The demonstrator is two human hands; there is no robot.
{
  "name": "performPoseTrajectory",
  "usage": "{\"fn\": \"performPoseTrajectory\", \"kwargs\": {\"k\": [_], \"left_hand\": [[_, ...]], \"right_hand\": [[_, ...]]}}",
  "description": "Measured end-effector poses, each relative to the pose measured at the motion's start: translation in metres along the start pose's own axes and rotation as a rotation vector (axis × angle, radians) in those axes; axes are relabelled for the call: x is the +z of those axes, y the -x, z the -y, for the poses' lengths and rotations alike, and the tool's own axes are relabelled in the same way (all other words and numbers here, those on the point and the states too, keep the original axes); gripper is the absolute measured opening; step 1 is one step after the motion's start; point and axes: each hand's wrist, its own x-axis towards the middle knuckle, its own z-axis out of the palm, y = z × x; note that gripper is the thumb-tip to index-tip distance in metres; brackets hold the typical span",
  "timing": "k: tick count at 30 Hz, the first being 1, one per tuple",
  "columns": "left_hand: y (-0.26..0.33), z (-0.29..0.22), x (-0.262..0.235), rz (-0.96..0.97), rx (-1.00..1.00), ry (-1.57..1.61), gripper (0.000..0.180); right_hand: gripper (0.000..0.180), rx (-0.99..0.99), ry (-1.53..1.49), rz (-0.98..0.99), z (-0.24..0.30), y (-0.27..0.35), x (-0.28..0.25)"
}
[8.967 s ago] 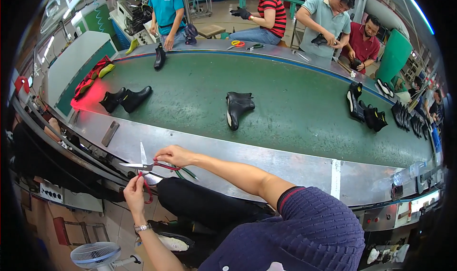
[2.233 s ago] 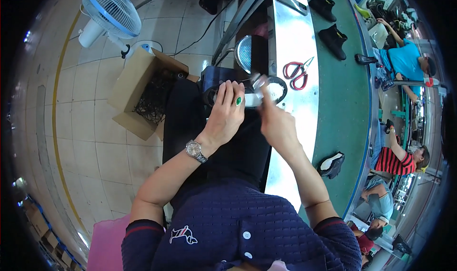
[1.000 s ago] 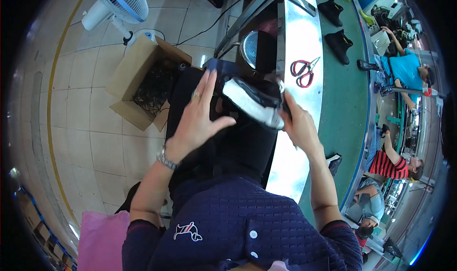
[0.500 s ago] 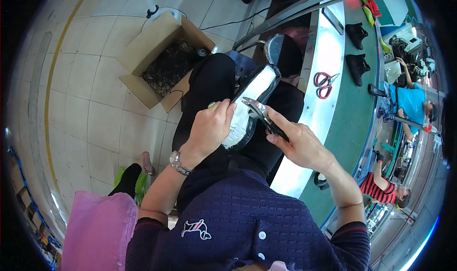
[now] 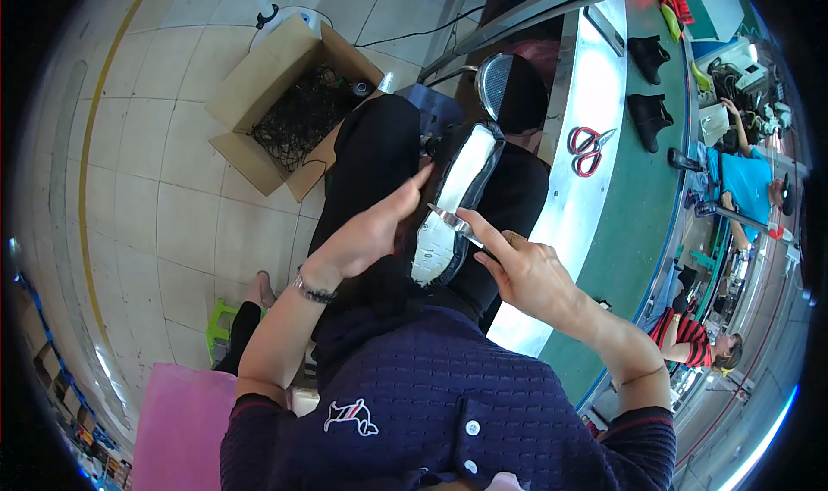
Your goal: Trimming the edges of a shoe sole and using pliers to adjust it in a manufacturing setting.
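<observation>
A black shoe (image 5: 455,200) lies on my lap with its pale sole facing up. My left hand (image 5: 371,232) grips it from the left side, fingers stretched along its edge. My right hand (image 5: 526,271) holds a small metal blade (image 5: 450,221) whose tip rests on the sole near its middle. A watch sits on my left wrist.
Red-handled scissors (image 5: 588,149) lie on the metal edge of the green conveyor table (image 5: 638,189), with black shoes (image 5: 649,112) further along. An open cardboard box (image 5: 289,112) of dark scraps stands on the tiled floor beside a fan base. Other people work past the belt at right.
The view has swung from the conveyor down to my lap. The shoe was turned so its pale sole faces up, and my right hand brought the blade onto it.
</observation>
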Motion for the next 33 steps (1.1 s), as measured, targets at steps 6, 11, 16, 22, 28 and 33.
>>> {"fn": "performPoseTrajectory", "kwargs": {"k": [6,11,16,22,28,33], "left_hand": [[-0.042,0.014,-0.004,0.053,0.092,-0.057,0.076],[-0.038,0.012,-0.008,-0.015,0.186,-0.337,0.074],[-0.040,0.008,-0.001,-0.027,0.118,-0.322,0.076],[-0.035,0.000,-0.001,-0.046,0.084,-0.344,0.077],[-0.036,0.003,-0.007,0.000,0.093,-0.290,0.087],[-0.034,0.004,-0.009,0.037,0.046,-0.332,0.099]], "right_hand": [[0.064,-0.030,-0.041,-0.021,-0.007,0.000,-0.005],[0.068,-0.250,0.094,-0.069,0.003,-0.015,-0.068],[0.068,-0.118,0.260,-0.129,-0.035,-0.061,-0.043],[0.069,-0.242,0.234,-0.261,-0.023,-0.045,-0.051],[0.074,-0.091,0.319,-0.016,-0.017,-0.043,-0.044],[0.070,-0.181,0.127,-0.195,-0.012,-0.035,-0.022]]}}
